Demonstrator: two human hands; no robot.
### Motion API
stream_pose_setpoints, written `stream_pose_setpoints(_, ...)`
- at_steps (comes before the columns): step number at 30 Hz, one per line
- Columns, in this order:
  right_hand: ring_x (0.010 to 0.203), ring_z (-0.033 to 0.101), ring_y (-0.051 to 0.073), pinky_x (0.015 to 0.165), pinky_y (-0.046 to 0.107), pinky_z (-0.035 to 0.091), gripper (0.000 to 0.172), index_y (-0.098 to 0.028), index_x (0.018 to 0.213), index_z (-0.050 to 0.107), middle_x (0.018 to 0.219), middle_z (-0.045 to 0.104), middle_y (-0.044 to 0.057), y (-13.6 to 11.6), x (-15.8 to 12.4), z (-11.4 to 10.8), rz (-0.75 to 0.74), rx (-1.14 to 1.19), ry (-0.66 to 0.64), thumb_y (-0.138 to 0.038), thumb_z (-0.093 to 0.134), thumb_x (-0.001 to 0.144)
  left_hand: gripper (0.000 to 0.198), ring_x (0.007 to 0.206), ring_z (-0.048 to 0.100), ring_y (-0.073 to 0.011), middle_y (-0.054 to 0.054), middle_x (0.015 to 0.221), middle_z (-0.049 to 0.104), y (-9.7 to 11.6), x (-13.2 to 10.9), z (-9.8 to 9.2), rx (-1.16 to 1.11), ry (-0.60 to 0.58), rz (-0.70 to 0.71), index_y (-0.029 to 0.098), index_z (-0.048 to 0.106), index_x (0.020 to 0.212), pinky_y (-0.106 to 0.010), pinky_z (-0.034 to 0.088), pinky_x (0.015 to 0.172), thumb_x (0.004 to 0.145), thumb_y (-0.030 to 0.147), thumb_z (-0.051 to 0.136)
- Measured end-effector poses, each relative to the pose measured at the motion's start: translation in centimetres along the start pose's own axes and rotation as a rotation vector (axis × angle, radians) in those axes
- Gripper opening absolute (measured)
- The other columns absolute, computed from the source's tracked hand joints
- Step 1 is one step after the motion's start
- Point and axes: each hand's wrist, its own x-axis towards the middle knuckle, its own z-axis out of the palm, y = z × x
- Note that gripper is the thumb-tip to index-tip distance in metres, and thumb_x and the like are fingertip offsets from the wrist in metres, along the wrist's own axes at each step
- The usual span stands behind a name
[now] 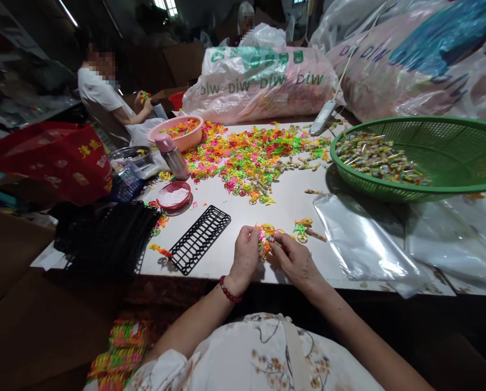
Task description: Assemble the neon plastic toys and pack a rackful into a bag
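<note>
"As both hands are near the front edge of the worktop, what does each one hold?"

"The left hand has its fingers pinching some colourful plastic pieces. The right hand, just beside it, pinches a small patterned tube between thumb and fingers."

"And where exactly are these held things?"

"They are in the narrow space between the two hands. Whether they touch the worktop, I cannot tell, and the pieces are too small for counting."

"Which things lie around the hands?"

"To the left of the left hand there is a black lattice tray, lying flat and slanted. Near the right hand is a small cluster of similar pieces, and further right, the clear plastic bags. Beyond the hands spreads a large bright heap. The green basket, at the right, contains many small wrapped tubes."
</note>
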Motion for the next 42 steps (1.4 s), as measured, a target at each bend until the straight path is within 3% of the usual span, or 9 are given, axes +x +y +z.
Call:
stream_pose_setpoints(5, 0.070, 0.063, 0.019, 0.068, 0.030, 0.047, 0.017, -0.021, 0.095, 0.062, 0.080, 0.069, 0.005, 0.0, -0.2, 0.4, -0.014, -0.053, 0.035, -0.032, 0.050, 0.091, 0.030, 0.050, 0.042, -0.0093, 0.006, 0.059, 0.048, -0.4, 0.1, 0.0, 0.014, -0.007, -0.021, 0.020, 0.050, 0.081, -0.022, 0.034, 0.050, 0.085, 0.049, 0.057)
stream_pose_setpoints(13, 0.086, 0.065, 0.022, 0.078, 0.035, 0.049, 0.019, -0.022, 0.104, 0.060, 0.095, 0.070, 0.009, 0.1, -0.4, 1.0, -0.186, -0.072, 0.079, -0.028, 0.044, 0.095, 0.022, 0.063, 0.046, -0.0123, 0.003, 0.068, 0.052, -0.3, 0.2, -0.1, 0.109, 0.075, 0.028, 0.020, 0.051, 0.078, -0.024, 0.037, 0.059, 0.084, 0.040, 0.058)
stream_pose_setpoints(25, 0.071, 0.057, 0.020, 0.067, 0.032, 0.044, 0.025, -0.021, 0.083, 0.057, 0.077, 0.062, 0.007, -0.8, -0.2, 1.4, -0.270, -0.232, -0.068, -0.025, 0.038, 0.098, 0.027, 0.059, 0.041, -0.0121, 0.004, 0.063, 0.046, -1.9, 1.0, -0.3, 0.062, 0.075, -0.021, 0.020, 0.049, 0.072, -0.025, 0.035, 0.058, 0.084, 0.042, 0.058)
stream_pose_setpoints(28, 0.082, 0.059, 0.023, 0.076, 0.035, 0.045, 0.023, -0.019, 0.094, 0.062, 0.087, 0.066, 0.009, 0.1, 1.9, -0.4, -0.284, -0.296, -0.049, -0.031, 0.043, 0.098, 0.030, 0.062, 0.043, -0.0136, 0.002, 0.065, 0.047, -1.3, 2.1, -0.6, 0.157, 0.014, 0.038, 0.020, 0.050, 0.074, -0.026, 0.037, 0.062, 0.087, 0.047, 0.053)
stream_pose_setpoints(31, 0.099, 0.055, 0.027, 0.091, 0.039, 0.042, 0.029, -0.017, 0.107, 0.064, 0.103, 0.067, 0.013, 2.7, 5.5, -3.2, -0.296, -0.431, 0.089, -0.036, 0.045, 0.098, 0.025, 0.073, 0.047, -0.0168, -0.001, 0.076, 0.051, -0.2, 4.2, -1.4, 0.415, 0.024, 0.199, 0.020, 0.052, 0.074, -0.030, 0.039, 0.075, 0.085, 0.042, 0.058)
stream_pose_setpoints(35, 0.107, 0.050, 0.028, 0.097, 0.039, 0.035, 0.029, -0.014, 0.113, 0.064, 0.117, 0.063, 0.015, 7.4, 11.3, -6.6, -0.051, -0.760, 0.096, -0.028, 0.045, 0.096, 0.012, 0.097, 0.048, -0.0227, -0.007, 0.096, 0.054, 1.1, 8.8, -1.7, 0.680, 0.123, 0.383, 0.020, 0.056, 0.088, -0.037, 0.033, 0.097, 0.078, 0.023, 0.062)
stream_pose_setpoints(38, 0.105, 0.049, 0.030, 0.090, 0.040, 0.035, 0.027, -0.011, 0.108, 0.065, 0.114, 0.062, 0.019, 10.1, 14.3, -7.5, 0.059, -0.827, 0.113, -0.021, 0.046, 0.093, 0.019, 0.106, 0.046, -0.0233, -0.007, 0.099, 0.055, 1.4, 12.5, -0.9, 0.567, 0.048, 0.395, 0.019, 0.059, 0.086, -0.037, 0.030, 0.103, 0.070, 0.010, 0.064)
stream_pose_setpoints(42, 0.098, 0.050, 0.030, 0.080, 0.038, 0.035, 0.022, -0.012, 0.088, 0.069, 0.100, 0.063, 0.019, 11.7, 15.8, -7.2, 0.128, -0.845, 0.122, -0.013, 0.047, 0.088, 0.016, 0.093, 0.049, -0.0189, -0.003, 0.082, 0.053, 1.1, 15.2, -0.1, 0.334, 0.056, 0.316, 0.018, 0.055, 0.064, -0.031, 0.036, 0.095, 0.065, 0.005, 0.064)
